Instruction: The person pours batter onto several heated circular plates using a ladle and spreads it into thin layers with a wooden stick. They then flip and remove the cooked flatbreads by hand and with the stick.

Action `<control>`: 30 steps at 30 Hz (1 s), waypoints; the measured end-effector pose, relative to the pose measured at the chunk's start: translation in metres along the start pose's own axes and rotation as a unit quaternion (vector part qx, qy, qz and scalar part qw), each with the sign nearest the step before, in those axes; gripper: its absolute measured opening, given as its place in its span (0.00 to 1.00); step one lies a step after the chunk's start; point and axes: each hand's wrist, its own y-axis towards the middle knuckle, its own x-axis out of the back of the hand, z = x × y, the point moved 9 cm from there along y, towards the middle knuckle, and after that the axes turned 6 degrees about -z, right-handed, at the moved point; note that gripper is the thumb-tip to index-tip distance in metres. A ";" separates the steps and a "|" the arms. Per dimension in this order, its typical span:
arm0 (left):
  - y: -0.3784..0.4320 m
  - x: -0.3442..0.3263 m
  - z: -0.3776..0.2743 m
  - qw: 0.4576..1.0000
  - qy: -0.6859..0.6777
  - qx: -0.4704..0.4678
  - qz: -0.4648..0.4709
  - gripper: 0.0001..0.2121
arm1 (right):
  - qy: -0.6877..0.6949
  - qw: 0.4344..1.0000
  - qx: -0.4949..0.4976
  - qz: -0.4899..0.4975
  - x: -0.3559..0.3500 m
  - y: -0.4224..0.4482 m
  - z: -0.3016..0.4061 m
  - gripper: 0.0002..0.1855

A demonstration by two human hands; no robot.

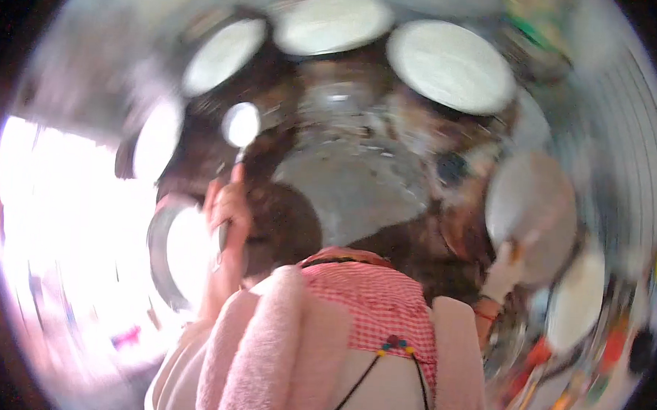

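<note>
My left hand [229, 209] grips the handle of a metal ladle or large round spoon [242, 125], its bright bowl pointing away from me. On the right, my right hand [508, 272] is at the lower edge of a round grey lid [531, 214], its fingers around what looks like a small brownish knob. Motion blur hides the exact finger contact. Between the hands lies a grey, wet-looking surface [357, 187] with dark brown areas around it.
Several pale round lids or pans form an arc, among them one at the top [333, 23] and one at upper right [450, 66]. A round metal vessel [164, 253] stands at left by strong glare. Blurred colourful items [563, 374] lie at lower right.
</note>
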 end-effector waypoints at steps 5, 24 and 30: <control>-0.175 0.002 -0.219 0.965 -0.086 -0.228 0.102 0.17 | -0.088 0.826 0.296 0.471 -0.323 -0.284 0.253 0.32; -0.465 0.311 -0.650 0.436 0.564 -0.313 -0.627 0.18 | -0.340 0.426 -0.058 0.836 -0.512 -0.858 0.378 0.33; -0.446 0.337 -0.668 0.543 0.520 -0.326 -0.573 0.17 | -0.269 0.366 0.196 0.869 -0.522 -0.880 0.340 0.32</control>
